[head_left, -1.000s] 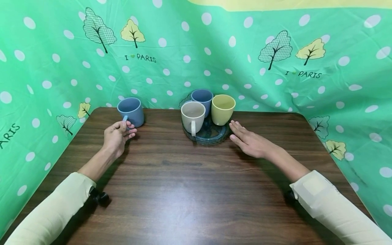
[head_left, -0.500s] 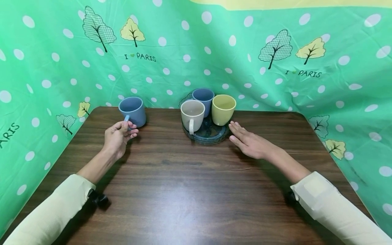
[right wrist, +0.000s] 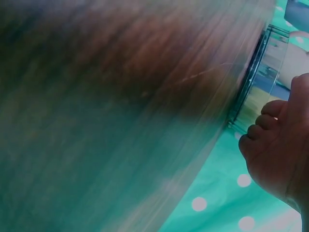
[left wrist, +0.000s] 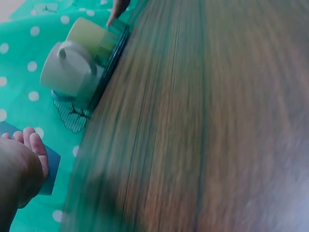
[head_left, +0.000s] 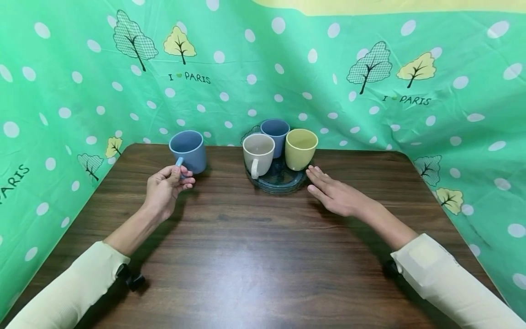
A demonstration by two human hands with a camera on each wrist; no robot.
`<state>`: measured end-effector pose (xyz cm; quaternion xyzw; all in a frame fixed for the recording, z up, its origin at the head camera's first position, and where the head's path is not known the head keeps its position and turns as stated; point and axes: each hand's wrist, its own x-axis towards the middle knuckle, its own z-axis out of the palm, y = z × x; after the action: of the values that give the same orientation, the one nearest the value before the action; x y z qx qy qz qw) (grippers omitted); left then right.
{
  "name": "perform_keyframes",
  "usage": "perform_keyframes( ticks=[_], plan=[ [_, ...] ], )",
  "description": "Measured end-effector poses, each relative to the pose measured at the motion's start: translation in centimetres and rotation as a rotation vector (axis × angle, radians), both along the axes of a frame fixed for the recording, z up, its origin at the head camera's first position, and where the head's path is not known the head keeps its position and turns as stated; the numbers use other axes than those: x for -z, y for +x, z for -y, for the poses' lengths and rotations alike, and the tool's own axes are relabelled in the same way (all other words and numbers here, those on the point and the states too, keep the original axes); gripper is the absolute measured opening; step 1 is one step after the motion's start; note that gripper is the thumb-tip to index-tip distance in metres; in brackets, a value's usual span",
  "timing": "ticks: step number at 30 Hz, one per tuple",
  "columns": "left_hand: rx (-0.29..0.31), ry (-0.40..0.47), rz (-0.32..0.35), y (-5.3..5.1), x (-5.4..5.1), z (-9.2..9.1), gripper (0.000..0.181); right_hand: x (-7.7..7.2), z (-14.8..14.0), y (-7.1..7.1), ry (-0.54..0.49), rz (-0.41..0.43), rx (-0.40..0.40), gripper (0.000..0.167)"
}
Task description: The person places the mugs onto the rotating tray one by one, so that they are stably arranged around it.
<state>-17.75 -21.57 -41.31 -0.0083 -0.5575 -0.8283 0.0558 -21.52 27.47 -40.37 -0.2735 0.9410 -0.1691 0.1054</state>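
Observation:
My left hand [head_left: 166, 189] pinches the handle of a blue mug [head_left: 194, 153] at the back left of the table. Part of that blue mug [left wrist: 52, 169] also shows beyond the fingers in the left wrist view. Whether its base touches the table is hard to tell. A round clear glass tray [head_left: 277, 186] at the back middle carries a white mug [head_left: 256, 153], a second blue mug [head_left: 276, 130] behind it and a yellow cup [head_left: 301, 151] on the right. With straight fingers, my right hand [head_left: 337, 194] touches the tray's right rim, close to the yellow cup.
Dark wood-grain table [head_left: 238, 256] lies under everything. Directly behind its far edge hangs a green dotted cloth [head_left: 230, 100], which also covers the sides. Bare tabletop separates the held mug from the tray.
My left hand has carried the blue mug to the right, toward the tray. The tray's mugs have turned slightly: the rear blue one went right, the white one's handle left. My right hand barely moved.

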Motion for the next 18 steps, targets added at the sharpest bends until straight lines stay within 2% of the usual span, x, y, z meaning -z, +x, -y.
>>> perform_keyframes(
  ticks=[9, 18],
  plan=[
    [0.025, -0.012, -0.003, 1.1, -0.7, -1.3, 0.025, 0.0, 0.1, 0.2, 0.0, -0.009, -0.016, 0.071],
    [0.039, -0.03, 0.003, 1.4, -0.7, -2.1, 0.026, 0.1, 0.1, 0.5, -0.003, -0.003, -0.014, 0.07]
  ],
)
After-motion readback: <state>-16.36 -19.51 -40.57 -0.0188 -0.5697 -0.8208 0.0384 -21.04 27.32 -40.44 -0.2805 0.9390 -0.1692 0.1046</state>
